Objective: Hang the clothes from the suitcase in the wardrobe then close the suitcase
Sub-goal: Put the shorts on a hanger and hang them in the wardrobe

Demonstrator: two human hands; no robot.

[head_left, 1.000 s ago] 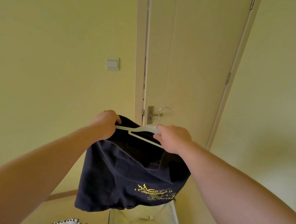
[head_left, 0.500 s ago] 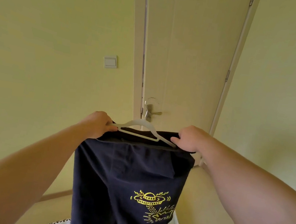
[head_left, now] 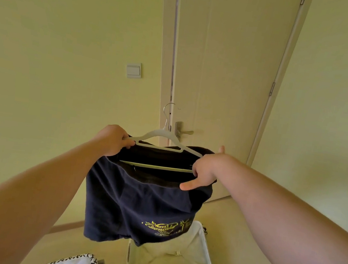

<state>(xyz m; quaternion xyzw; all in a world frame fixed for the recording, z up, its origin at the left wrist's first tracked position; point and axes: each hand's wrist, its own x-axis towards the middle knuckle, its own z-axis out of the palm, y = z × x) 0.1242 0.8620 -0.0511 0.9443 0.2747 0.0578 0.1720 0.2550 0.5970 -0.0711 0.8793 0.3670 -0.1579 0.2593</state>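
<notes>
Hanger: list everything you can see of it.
The hanger is white, plastic by the look, with a thin metal hook on top, sloped shoulders and a straight lower bar. It is held up roughly level, hook upward, before a door. The left hand grips its left end, the right hand its right end. A dark blue shirt hangs from it; the bar shows in its opening.

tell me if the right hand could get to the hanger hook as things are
Probably yes. The hook stands bare above the dark shirt, with nothing between it and the right hand at the right end of the hanger; the left hand grips the other end.
</notes>
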